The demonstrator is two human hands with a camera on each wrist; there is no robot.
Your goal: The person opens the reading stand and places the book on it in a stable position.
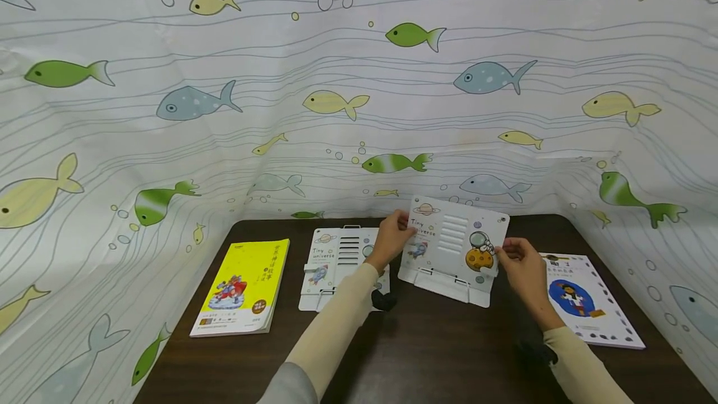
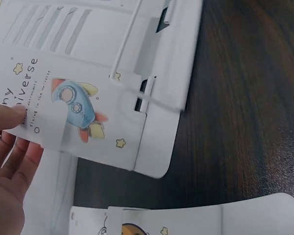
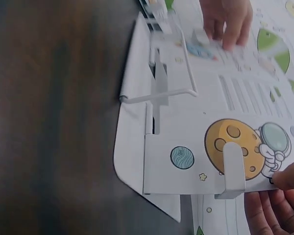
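A white book stand (image 1: 437, 248) printed "Tiny universe" tilts above the back of the table, held between both hands. My left hand (image 1: 391, 235) pinches its left edge, thumb on the printed face near the rocket, as the left wrist view shows. On the opposite edge my right hand (image 1: 524, 270) pinches it beside the astronaut, thumb in front and fingers behind. A wire page holder (image 3: 161, 95) folds out at its lower ledge. Another matching book stand (image 1: 342, 254) lies to the left, partly covered by my left forearm.
A yellow book (image 1: 247, 285) lies at the table's left side. At the right is a white book (image 1: 589, 301) with a blue round picture, partly behind my right arm. A fish-patterned sheet (image 1: 359, 80) surrounds the dark wooden table (image 1: 437, 354) at the back and sides.
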